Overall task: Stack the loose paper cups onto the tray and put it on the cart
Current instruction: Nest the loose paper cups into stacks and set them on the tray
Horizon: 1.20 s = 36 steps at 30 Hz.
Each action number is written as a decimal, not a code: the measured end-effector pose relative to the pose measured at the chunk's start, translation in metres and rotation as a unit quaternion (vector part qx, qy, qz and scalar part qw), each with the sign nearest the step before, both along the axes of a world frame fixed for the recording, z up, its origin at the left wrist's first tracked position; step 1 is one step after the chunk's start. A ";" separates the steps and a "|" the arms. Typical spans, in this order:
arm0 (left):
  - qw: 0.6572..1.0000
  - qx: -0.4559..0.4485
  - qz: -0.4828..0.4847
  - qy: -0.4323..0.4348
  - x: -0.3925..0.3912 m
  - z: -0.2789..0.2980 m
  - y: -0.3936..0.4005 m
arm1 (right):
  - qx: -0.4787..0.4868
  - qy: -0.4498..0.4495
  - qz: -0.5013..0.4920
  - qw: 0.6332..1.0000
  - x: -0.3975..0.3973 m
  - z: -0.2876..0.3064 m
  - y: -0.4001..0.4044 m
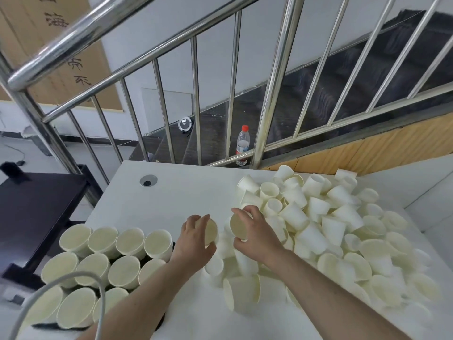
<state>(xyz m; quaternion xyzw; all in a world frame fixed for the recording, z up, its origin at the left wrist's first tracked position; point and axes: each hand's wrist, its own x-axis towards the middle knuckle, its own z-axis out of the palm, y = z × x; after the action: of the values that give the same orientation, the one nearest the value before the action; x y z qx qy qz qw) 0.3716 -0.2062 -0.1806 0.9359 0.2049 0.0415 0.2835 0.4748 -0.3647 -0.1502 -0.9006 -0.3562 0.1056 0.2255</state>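
Midway through stacking, each hand grips a cup: left hand (196,238), right hand (255,231), beside the pile (331,217) on the tabletop (186,192). Next, probably nesting them, then onto the tray (159,322).

A white table (186,192) carries a big heap of loose paper cups (338,224) on its right side. At its near left lies a dark tray (157,322) packed with upright cups (98,263). A round cable hole (148,180) sits far left.
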 end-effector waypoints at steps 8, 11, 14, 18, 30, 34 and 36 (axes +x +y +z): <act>0.999 0.007 0.045 -0.011 -0.063 0.013 -0.015 | 0.027 0.008 0.054 0.998 -0.049 0.001 0.001; 0.998 0.011 0.059 -0.013 -0.083 0.020 -0.007 | 0.039 0.010 0.070 0.997 -0.066 0.004 0.010; 0.997 0.012 0.072 -0.033 -0.100 0.024 0.006 | 0.043 0.010 0.085 0.995 -0.083 0.004 0.023; 0.995 0.019 0.095 -0.033 -0.123 0.032 0.030 | 0.029 0.015 0.101 0.994 -0.103 0.005 0.044; 0.995 0.022 0.088 0.039 -0.159 0.017 0.113 | -0.018 0.047 0.119 0.992 -0.148 -0.005 0.116; 0.996 0.017 0.068 0.060 -0.160 0.008 0.125 | -0.052 0.047 0.113 0.991 -0.153 -0.014 0.129; 0.996 0.017 0.058 0.065 -0.159 0.004 0.130 | -0.066 0.048 0.105 0.991 -0.154 -0.019 0.134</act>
<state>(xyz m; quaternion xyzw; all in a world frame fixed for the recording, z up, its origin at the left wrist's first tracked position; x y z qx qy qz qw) 0.2126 -0.0763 -0.1762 0.9279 0.2761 0.0000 0.2507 0.3210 -0.2302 -0.1689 -0.8649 -0.4298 0.1955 0.1702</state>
